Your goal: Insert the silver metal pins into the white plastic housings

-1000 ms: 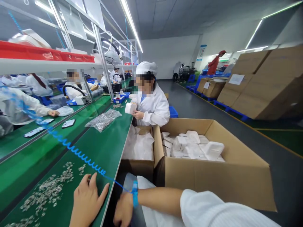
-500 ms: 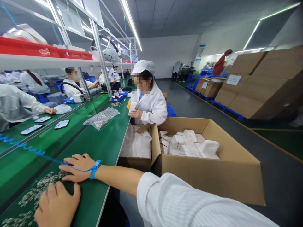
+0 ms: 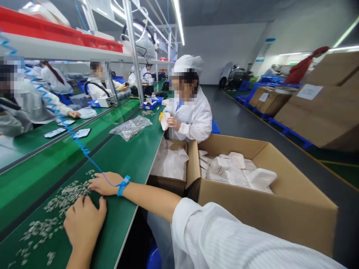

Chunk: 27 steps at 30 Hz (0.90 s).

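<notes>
Metal parts (image 3: 65,198) scattered, long axis slanting far right toward right hand (image 3: 105,184).

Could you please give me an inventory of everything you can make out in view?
Small parts: many, silvery, on green bench
Clear bag: one, silvery contents, farther along bench
Flat devices: three, pale with dark edges, bench's far side
Red trays: at least two, red, on white shelf
Large carton: one, brown, beside bench, holding white pieces
Small carton: one, brown, between bench and large carton
Stacked cartons: several, brown, right background
Nearest co-worker: one, white clothing, beside bench
Other people: several, mostly white clothing, background
Coiled cord: one, blue, running to wristband
Wristband: one, blue, right wrist
Right hand: one, bare, at parts' edge
Left hand: one, bare, beside parts
</notes>
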Tool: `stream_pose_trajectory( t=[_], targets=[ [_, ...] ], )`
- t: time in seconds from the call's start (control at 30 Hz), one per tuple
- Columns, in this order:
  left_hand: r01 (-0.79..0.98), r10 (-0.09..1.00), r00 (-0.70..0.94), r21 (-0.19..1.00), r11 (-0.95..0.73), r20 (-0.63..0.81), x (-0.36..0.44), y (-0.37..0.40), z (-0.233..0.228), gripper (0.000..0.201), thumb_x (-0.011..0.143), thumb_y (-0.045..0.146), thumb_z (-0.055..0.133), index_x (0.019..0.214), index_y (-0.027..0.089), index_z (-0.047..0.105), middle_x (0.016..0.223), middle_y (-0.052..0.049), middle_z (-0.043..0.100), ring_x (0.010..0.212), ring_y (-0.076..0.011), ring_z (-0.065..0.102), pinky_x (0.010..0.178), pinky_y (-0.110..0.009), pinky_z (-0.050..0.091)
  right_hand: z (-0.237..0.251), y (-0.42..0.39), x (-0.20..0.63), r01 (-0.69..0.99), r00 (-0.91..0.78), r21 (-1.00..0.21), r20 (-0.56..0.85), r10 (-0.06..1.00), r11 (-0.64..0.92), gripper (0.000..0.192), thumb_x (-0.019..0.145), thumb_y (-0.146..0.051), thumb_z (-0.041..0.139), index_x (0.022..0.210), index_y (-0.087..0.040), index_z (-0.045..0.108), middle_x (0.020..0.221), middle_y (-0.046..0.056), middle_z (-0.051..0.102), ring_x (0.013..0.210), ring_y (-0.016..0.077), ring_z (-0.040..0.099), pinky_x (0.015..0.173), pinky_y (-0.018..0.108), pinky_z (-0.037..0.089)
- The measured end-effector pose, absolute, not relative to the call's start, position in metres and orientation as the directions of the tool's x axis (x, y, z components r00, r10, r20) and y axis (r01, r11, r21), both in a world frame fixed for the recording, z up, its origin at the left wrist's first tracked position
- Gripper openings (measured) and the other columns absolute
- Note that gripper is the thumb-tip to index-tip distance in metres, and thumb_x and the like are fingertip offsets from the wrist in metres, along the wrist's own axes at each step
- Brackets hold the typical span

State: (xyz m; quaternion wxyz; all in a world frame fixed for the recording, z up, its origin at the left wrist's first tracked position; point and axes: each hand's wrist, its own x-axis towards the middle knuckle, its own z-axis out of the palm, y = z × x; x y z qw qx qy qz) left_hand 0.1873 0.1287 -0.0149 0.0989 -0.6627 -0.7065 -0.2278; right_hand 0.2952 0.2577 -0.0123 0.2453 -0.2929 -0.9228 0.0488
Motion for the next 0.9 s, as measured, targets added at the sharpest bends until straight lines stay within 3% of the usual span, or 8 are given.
stream_pose_trajectory(
  t=[0.1, 0.27, 0.57, 0.9],
  targets=[
    [0.996, 0.865, -0.057, 0.085, 0.016, 0.498, 0.180, 0.137, -0.019, 0.043, 0.093, 0.041, 0.045, 0.109, 0.008, 0.068, 0.124, -0.025, 0.063, 0.110, -0.0417, 0.057, 0.089, -0.053, 0.050, -0.012, 0.254, 0.296, 0.629, -0.669, -0.159, 0.388, 0.634, 0.761, 0.021, 0.106, -0.035, 0.052, 0.101, -0.024, 0.069, 0.101, 0.002, 0.074, 0.093, 0.0175, 0.066, 0.076, 0.026, 0.051],
    [0.980, 0.829, -0.097, 0.199, -0.017, 0.550, 0.161, 0.156, -0.025, 0.034, 0.089, 0.008, 0.039, 0.110, 0.006, 0.066, 0.111, -0.022, 0.066, 0.109, -0.0336, 0.060, 0.097, -0.050, 0.046, -0.010, 0.268, 0.277, 0.647, -0.652, -0.132, 0.414, 0.635, 0.751, 0.025, 0.107, -0.034, 0.050, 0.099, -0.019, 0.068, 0.101, 0.007, 0.072, 0.095, 0.0216, 0.062, 0.080, 0.031, 0.049],
    [0.969, 0.833, -0.096, 0.241, -0.047, 0.545, 0.152, 0.161, -0.037, 0.034, 0.093, 0.007, 0.036, 0.108, 0.008, 0.066, 0.103, -0.017, 0.067, 0.101, -0.0314, 0.061, 0.089, -0.044, 0.048, -0.014, 0.276, 0.269, 0.657, -0.665, -0.095, 0.394, 0.634, 0.748, 0.025, 0.108, -0.038, 0.047, 0.105, -0.018, 0.062, 0.106, 0.008, 0.069, 0.101, 0.0246, 0.059, 0.076, 0.035, 0.047],
    [0.972, 0.827, -0.085, 0.231, -0.055, 0.555, 0.158, 0.156, -0.029, 0.032, 0.097, 0.009, 0.035, 0.101, 0.011, 0.066, 0.096, -0.014, 0.066, 0.092, -0.0289, 0.062, 0.083, -0.041, 0.049, -0.014, 0.274, 0.265, 0.647, -0.684, -0.108, 0.355, 0.637, 0.755, 0.025, 0.110, -0.037, 0.044, 0.108, -0.019, 0.061, 0.106, 0.006, 0.069, 0.094, 0.0190, 0.066, 0.070, 0.030, 0.048]
  ],
)
